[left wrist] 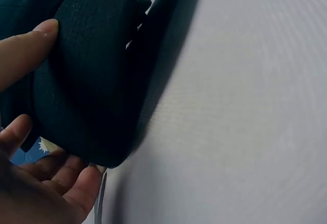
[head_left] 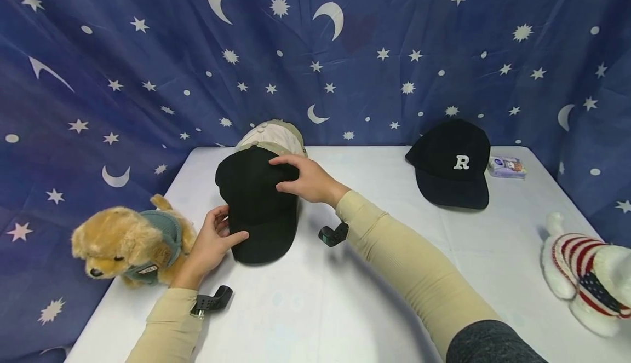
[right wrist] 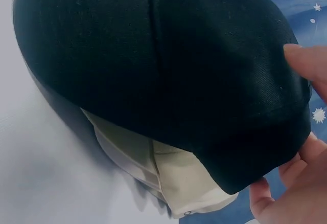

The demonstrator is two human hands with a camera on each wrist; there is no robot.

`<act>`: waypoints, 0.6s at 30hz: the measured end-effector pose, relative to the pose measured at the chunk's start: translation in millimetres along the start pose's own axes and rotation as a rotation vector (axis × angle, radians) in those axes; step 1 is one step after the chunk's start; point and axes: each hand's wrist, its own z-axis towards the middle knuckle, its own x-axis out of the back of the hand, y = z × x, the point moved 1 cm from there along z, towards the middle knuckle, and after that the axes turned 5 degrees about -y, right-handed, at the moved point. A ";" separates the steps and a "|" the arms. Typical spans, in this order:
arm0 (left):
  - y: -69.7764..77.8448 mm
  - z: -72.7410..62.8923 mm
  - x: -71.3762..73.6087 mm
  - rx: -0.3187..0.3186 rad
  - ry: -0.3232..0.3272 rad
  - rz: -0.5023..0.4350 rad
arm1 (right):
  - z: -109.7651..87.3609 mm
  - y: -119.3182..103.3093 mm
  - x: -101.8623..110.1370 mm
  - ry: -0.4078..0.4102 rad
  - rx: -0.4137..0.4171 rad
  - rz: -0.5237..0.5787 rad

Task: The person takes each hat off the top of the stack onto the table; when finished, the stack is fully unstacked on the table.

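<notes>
I hold the black cap [head_left: 261,201] with both hands, left of the frame's centre.
My left hand [head_left: 209,247] pinches its edge near the brim, and my right hand [head_left: 313,181] grasps the right side of its crown. Behind it, the pale cap [head_left: 273,133] is partly covered; whether they touch, I cannot tell. The step seems to be stacking the black cap with the pale one. The next move, I think, calls for matching both crowns before my fingers loosen. The R cap [head_left: 455,157] sits apart, upper right.
</notes>
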 end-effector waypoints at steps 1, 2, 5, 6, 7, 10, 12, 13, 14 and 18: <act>-0.9 -0.2 0.5 0.001 -0.002 0.011 | 0.0 0.2 0.0 0.005 -0.011 -0.003; -2.0 -0.2 1.0 0.002 -0.003 0.023 | 0.1 0.4 -0.1 0.009 -0.019 0.001; -4.1 -0.5 2.0 0.000 -0.003 0.045 | 0.1 0.3 -0.3 0.029 -0.033 0.007; -4.3 -0.7 2.0 0.002 -0.002 0.049 | 0.1 0.3 -0.3 0.036 -0.033 0.008; -4.0 -1.0 1.9 0.004 -0.001 0.052 | -0.1 0.2 -0.4 0.043 -0.032 0.012; -1.1 -2.7 1.1 0.003 -0.003 0.060 | -1.4 -0.8 0.4 0.071 -0.029 0.037; 2.7 -4.6 0.3 -0.006 -0.008 0.062 | -2.9 -2.3 1.9 0.096 -0.023 0.058; 4.9 -5.6 -0.1 -0.013 -0.009 0.059 | -3.5 -3.3 2.7 0.111 -0.016 0.072; 7.4 -6.6 -0.4 -0.022 -0.010 0.057 | -4.4 -4.5 3.8 0.124 -0.008 0.088; 17.3 -9.1 -2.1 -0.062 -0.007 0.041 | -7.8 -9.8 9.7 0.179 0.040 0.140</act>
